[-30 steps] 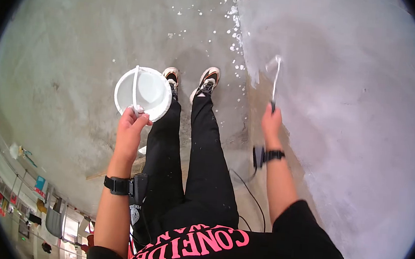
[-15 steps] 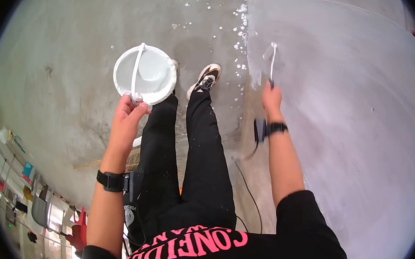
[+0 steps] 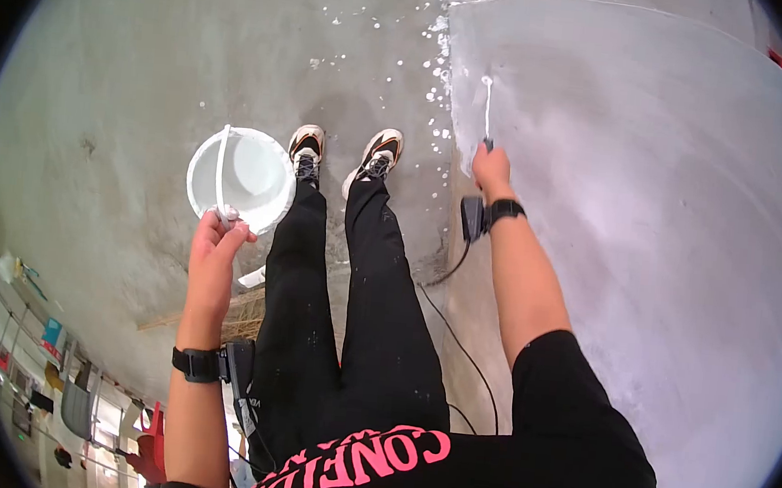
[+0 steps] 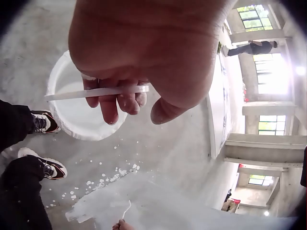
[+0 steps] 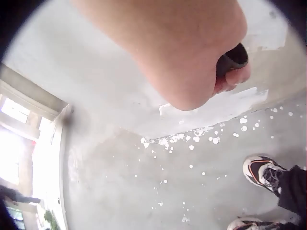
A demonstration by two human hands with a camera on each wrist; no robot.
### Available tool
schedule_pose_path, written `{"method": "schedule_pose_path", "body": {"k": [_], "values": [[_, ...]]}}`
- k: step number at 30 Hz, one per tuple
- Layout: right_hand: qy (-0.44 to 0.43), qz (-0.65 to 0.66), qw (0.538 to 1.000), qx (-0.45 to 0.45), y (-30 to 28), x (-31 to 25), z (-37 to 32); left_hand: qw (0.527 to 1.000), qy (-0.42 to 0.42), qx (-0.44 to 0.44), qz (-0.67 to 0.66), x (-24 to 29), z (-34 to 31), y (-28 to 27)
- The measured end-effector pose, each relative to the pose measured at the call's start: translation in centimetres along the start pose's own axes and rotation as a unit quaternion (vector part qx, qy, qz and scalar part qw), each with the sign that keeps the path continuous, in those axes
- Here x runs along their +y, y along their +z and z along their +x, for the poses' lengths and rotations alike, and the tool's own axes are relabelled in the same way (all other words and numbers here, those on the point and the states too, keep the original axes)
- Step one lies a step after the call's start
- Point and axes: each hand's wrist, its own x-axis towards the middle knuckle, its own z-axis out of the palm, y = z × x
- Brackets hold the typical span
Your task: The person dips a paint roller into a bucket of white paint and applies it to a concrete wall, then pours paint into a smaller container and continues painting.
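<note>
A white bucket (image 3: 193, 178) with pale, paint-like contents hangs from my left hand (image 3: 213, 256). The fingers hook under its white bail handle (image 4: 105, 91), and the thumb stands off to the side. My right hand (image 3: 491, 167) grips the dark handle (image 5: 233, 58) of what looks like a paint roller (image 3: 487, 108). Its thin, white-coated rod points away from me and ends close over the grey wall surface (image 3: 602, 170). The roller's head hardly stands out against that pale surface. Wet-looking white patches mark the surface around it.
White paint drops (image 3: 439, 72) dot the floor along the wall's base. My shoes (image 3: 375, 161) stand beside them. A black cable (image 3: 466, 344) hangs by my right side. Behind my left arm lie some straw-like bristles (image 3: 243, 315) and a red chair (image 3: 150, 446). Another person (image 4: 259, 47) is far off.
My right hand and the roller have moved up along the wall, then left. The bucket rose slightly, then came down and left with my left hand. Both grips stay the same.
</note>
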Motion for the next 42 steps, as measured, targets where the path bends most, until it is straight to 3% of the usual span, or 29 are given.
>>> {"method": "schedule_pose_path", "body": {"k": [1, 2, 4, 6, 12, 14, 15, 17, 23, 25, 28, 31, 33, 35, 42], "values": [[-0.052, -0.049, 0.997, 0.031, 1.1, 4.2, 0.6, 1.000, 0.002, -0.003, 0.001, 0.6, -0.3, 0.1], [-0.023, -0.008, 1.000, 0.019, -0.6, 4.7, -2.1, 1.000, 0.004, -0.005, 0.003, 1.2, -0.7, 0.2], [-0.071, -0.065, 0.991, 0.089, -1.9, 8.1, -5.9, 1.000, 0.021, -0.020, 0.001, 2.4, -1.6, 0.6], [-0.018, -0.019, 0.997, 0.075, -3.9, 10.6, -10.1, 0.999, 0.039, -0.038, 0.000, 3.6, -2.5, 0.8], [0.008, -0.002, 0.997, 0.071, -9.3, 11.3, -21.7, 0.995, 0.071, -0.069, 0.011, 5.3, -3.6, 1.3], [-0.036, -0.009, 0.998, 0.043, -9.8, 10.2, -23.0, 0.993, 0.097, -0.069, 0.001, 4.4, -3.2, 1.2], [-0.032, -0.009, 0.999, 0.040, -9.0, 10.4, -22.5, 0.993, 0.093, -0.070, 0.004, 4.0, -3.3, 1.3], [-0.112, 0.028, 0.993, 0.022, -6.7, 9.0, -18.0, 0.993, 0.093, -0.069, 0.006, 3.8, -2.4, 1.3], [-0.137, -0.165, 0.977, -0.020, 0.0, 1.0, -2.1, 0.997, 0.053, -0.038, 0.046, 1.6, -0.1, 0.9], [-0.065, -0.135, 0.987, -0.065, 1.6, -0.9, 2.5, 0.996, 0.040, -0.019, 0.084, 1.0, 0.9, 0.5], [-0.030, -0.155, 0.983, -0.098, 1.5, -2.2, 6.0, 0.996, -0.022, -0.015, 0.080, 0.1, 1.4, -0.2], [0.022, -0.152, 0.984, -0.089, 0.5, -2.4, 5.2, 0.998, -0.032, -0.015, 0.061, -0.2, 1.2, 0.1], [0.007, -0.156, 0.986, -0.063, -0.5, -1.2, 3.0, 0.998, -0.029, -0.025, 0.058, 0.1, 0.6, 0.6], [-0.024, -0.157, 0.987, -0.015, -1.8, 0.8, -0.7, 0.999, -0.013, -0.035, 0.028, 1.0, -0.6, 1.3], [0.042, -0.153, 0.987, 0.013, -9.0, 7.0, -13.2, 0.991, 0.071, -0.105, 0.030, 6.7, -5.0, 2.7]]}}
